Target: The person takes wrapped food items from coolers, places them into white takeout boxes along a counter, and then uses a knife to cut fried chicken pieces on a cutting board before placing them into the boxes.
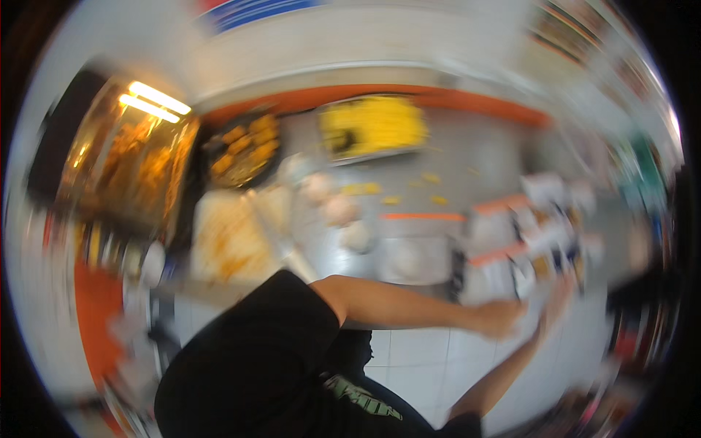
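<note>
The whole view is smeared by motion. My left arm stretches across to the right, and my left hand point(498, 318) hangs past the front edge of the grey worktop point(460, 131). Close beside it, my right hand point(557, 301) reaches up toward a cluster of white packets point(550, 219) with dark and tan patches. Blur hides the fingers of both hands, so whether either holds or touches something cannot be made out. White stacks with orange edges point(495, 230) lie just left of the packets.
At the back stands a tray of yellow food point(378, 126). Left of it are a dark round pan of browned pieces point(246, 145) and a lit glass cabinet point(131, 159). A stained cutting board point(227, 235) and several pale round items point(339, 208) lie nearer me. White tiles point(416, 350) cover the floor.
</note>
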Action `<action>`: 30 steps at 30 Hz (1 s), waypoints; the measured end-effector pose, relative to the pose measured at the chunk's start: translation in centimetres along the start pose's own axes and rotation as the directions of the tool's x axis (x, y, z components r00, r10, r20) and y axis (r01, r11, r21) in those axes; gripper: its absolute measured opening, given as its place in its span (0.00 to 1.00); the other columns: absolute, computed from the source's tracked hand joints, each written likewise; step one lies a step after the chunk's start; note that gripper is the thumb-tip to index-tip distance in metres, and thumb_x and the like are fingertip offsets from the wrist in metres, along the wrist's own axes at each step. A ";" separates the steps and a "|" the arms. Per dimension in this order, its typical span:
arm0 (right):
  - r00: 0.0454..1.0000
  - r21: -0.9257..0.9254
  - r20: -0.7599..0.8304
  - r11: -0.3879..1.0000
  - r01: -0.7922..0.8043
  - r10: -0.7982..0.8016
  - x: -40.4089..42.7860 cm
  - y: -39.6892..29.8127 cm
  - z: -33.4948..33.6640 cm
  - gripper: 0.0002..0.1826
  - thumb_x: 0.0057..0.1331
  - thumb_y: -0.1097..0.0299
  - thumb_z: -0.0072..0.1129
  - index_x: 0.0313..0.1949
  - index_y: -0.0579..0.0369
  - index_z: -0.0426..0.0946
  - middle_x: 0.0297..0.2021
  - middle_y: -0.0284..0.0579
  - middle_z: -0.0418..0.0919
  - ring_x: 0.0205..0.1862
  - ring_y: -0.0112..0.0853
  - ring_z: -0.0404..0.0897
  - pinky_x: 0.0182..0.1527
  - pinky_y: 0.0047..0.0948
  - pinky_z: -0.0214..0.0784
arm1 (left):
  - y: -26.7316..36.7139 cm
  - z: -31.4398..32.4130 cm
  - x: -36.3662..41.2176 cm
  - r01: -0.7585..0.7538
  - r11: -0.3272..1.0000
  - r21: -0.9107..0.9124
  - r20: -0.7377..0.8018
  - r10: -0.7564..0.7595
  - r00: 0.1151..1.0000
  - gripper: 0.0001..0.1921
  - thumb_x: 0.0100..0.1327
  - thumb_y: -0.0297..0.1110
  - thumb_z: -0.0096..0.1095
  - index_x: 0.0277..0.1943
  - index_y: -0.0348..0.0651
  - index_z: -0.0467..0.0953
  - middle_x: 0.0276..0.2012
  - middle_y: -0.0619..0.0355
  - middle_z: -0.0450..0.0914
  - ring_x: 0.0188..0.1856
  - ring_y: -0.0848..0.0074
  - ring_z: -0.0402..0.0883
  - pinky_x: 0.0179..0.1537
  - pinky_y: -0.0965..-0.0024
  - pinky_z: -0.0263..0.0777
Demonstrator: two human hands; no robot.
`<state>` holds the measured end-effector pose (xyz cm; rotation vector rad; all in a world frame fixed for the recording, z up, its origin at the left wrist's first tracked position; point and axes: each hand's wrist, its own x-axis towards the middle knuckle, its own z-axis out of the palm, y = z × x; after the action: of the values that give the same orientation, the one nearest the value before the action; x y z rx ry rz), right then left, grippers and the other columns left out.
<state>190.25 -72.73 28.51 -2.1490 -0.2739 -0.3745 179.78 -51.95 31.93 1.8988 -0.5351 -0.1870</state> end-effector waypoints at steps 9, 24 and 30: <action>0.951 0.888 0.281 0.341 -0.308 0.129 -19.4 -38.8 25.7 0.48 0.59 0.35 0.45 0.68 0.52 0.43 0.67 0.54 0.46 0.65 0.50 0.53 0.61 0.56 0.49 | 1.4 -14.4 -39.5 0.206 0.973 0.102 -0.350 -0.159 0.923 0.08 0.58 0.39 0.59 0.35 0.44 0.75 0.28 0.56 0.77 0.33 0.64 0.78 0.34 0.64 0.70; 0.343 0.341 0.816 0.867 0.364 -0.465 -50.0 -83.6 66.1 0.20 0.57 0.56 0.57 0.41 0.58 0.75 0.34 0.51 0.80 0.40 0.43 0.78 0.40 0.36 0.70 | 6.5 -19.2 -89.6 0.540 0.758 -0.366 -0.919 -0.387 -0.080 0.07 0.62 0.34 0.56 0.38 0.41 0.76 0.30 0.59 0.81 0.32 0.76 0.78 0.33 0.75 0.66; 0.590 0.055 0.704 0.858 0.510 -0.396 -53.6 -89.2 71.1 0.17 0.62 0.53 0.48 0.35 0.53 0.79 0.36 0.46 0.80 0.36 0.37 0.79 0.39 0.35 0.72 | 5.7 -11.2 -93.4 0.230 0.805 -0.547 -0.812 -0.444 -0.378 0.06 0.63 0.32 0.56 0.38 0.39 0.76 0.29 0.60 0.81 0.31 0.83 0.78 0.31 0.79 0.66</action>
<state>122.53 33.12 38.07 -2.2704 -1.2995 0.1809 99.74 -2.28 30.15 1.2889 1.3195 0.9459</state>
